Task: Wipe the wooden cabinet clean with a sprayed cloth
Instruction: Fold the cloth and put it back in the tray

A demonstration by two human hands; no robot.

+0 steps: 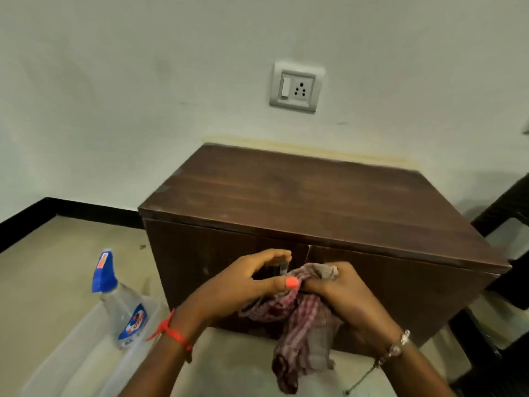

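A low dark brown wooden cabinet with two front doors stands on the floor against the wall. A red-and-grey checked cloth hangs in front of its doors. My right hand grips the cloth's upper part. My left hand pinches the cloth's edge with the thumb, its fingers curled near the cabinet's left door handle. A clear spray bottle with a blue trigger head stands upright to the left, apart from both hands.
The bottle stands in a clear plastic tub on the pale floor at lower left. A switch and socket plate sits on the white wall above the cabinet. Dark furniture stands at the right edge.
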